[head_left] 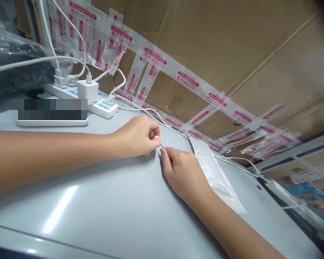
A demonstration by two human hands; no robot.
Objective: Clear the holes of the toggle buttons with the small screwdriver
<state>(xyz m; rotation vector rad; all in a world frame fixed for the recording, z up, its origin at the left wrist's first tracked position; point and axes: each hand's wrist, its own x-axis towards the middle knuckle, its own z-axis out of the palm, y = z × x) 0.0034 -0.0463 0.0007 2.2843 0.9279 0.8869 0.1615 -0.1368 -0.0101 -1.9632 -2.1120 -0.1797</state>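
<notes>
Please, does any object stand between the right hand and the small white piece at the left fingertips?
Nothing visible blocks the way. The left hand pinches the small white piece; only a thin dark strand crosses the narrow gap to the right hand. The white packet lies beside the right hand, outside that gap.

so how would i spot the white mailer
Find the tall brown cardboard, striped with red-printed tape, then drop to the grey table at its foot. Right beside the right hand lies a long white mailer. It is the broad, flat, wrinkled piece, unlike the thin white cables along the cardboard's foot.
</notes>
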